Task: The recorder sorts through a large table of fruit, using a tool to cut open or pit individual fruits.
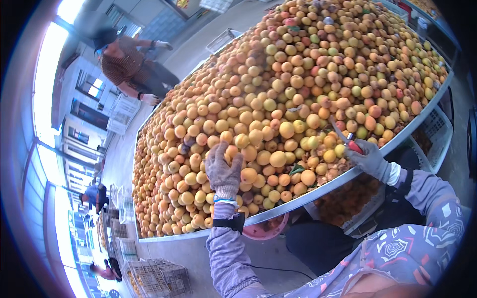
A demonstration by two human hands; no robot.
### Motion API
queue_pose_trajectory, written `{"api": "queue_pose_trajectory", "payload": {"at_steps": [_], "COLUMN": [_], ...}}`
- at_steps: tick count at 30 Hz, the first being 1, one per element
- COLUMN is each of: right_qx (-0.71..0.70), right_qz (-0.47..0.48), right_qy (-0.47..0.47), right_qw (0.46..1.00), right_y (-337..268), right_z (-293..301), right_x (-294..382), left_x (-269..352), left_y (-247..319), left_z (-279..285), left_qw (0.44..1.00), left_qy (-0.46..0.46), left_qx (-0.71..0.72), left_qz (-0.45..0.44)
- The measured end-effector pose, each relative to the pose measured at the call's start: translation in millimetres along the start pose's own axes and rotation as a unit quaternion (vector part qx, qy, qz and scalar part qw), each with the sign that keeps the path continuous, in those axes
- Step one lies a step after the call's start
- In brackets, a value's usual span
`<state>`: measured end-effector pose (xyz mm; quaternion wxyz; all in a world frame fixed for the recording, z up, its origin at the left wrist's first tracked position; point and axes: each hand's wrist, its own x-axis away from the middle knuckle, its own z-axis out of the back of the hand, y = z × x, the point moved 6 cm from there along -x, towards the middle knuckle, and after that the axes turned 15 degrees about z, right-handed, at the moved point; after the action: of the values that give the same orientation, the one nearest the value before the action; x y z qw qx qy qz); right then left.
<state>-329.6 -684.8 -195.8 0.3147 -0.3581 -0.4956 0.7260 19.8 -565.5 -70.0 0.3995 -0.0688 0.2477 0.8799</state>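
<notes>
A large heap of apricots (pixel 255 136) fills a metal-edged table (pixel 294 205) before me. My left hand (pixel 223 171), in a soiled knit glove, rests on the heap near its front. Its thumb and fingers are apart, and an apricot (pixel 231 151) shows in the gap between them; the palm side is hidden. Over the table's near edge at right, my gloved right hand (pixel 369 158) grips a red-handled knife (pixel 356 146). The knife's blade (pixel 337 128) points away from me over the fruit. Torn apricot pieces (pixel 334 170) and a green leaf (pixel 297 169) lie below it.
Under the table edge sit a pink basin (pixel 266 227) and a crate of brownish apricot pieces (pixel 346 199). A white plastic crate (pixel 439 138) stands at right. Across the table a person (pixel 130 67) stands. Stacked crates (pixel 156 277) are on the floor at lower left.
</notes>
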Motion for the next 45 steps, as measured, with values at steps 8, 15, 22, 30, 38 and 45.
{"api": "queue_pose_trajectory", "payload": {"at_steps": [8, 15, 22, 30, 38, 45], "right_qx": [-0.004, 0.030, 0.047, 0.020, 0.060, 0.124], "right_qz": [-0.002, 0.007, -0.011, 0.005, -0.002, 0.075], "right_qy": [0.039, 0.022, 0.022, 0.044, 0.029, 0.057], "right_qw": [0.999, 0.999, 0.999, 0.999, 0.998, 0.988], "right_y": [-11, -11, -14, 3, -7, -14], "right_z": [5, 0, 1, 3, 1, 0], "right_x": [1, -1, -1, 3, 1, 0], "left_x": [-71, -71, -48, -18, -14, -11], "left_y": [-167, -291, -237, -156, -50, -30], "left_z": [64, 54, 35, 31, -21, -26], "left_qw": [0.966, 0.969, 0.982, 0.962, 0.971, 0.966], "left_qy": [0.196, 0.091, 0.071, 0.169, 0.088, 0.067], "left_qx": [0.018, -0.059, -0.103, 0.056, 0.007, 0.014], "left_qz": [0.170, 0.222, 0.139, 0.205, 0.224, 0.250]}}
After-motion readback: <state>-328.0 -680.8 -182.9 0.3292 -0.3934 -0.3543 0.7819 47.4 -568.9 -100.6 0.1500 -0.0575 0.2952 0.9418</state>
